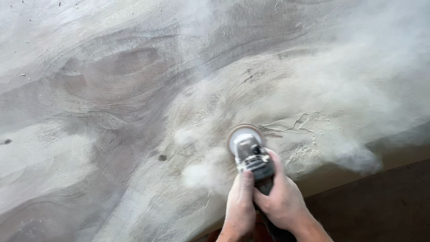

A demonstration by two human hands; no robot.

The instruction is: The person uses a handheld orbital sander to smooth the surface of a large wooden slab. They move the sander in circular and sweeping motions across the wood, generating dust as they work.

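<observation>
A large wooden slab with swirling grain fills most of the view, coated in pale dust. An angle grinder with a round sanding disc presses on the slab near its front edge. My left hand wraps the grinder's body from the left, thumb up along the housing. My right hand grips it from the right. Clouds of dust billow from the disc toward the right and upward.
The slab's front edge runs diagonally at the lower right, with a dark brown floor below it. A cracked patch lies just right of the disc. A small dark knot sits left of the grinder.
</observation>
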